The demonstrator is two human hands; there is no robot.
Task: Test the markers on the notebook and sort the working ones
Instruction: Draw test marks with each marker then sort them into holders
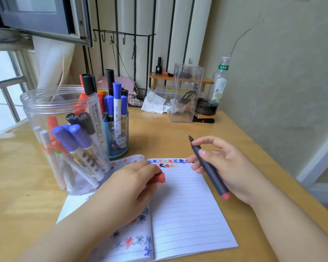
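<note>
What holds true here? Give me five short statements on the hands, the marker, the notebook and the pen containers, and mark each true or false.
1. The right hand holds an uncapped dark marker. True.
2. The left hand is empty. False: it grips a red cap.
3. The notebook lies open, with coloured test marks along the top of its right page. True.
4. The marker's tip presses on the page. False: it points up, away from the paper.
5. The clear plastic jar holds no pens. False: several markers stand in it, beside the blue pen cup.
</note>
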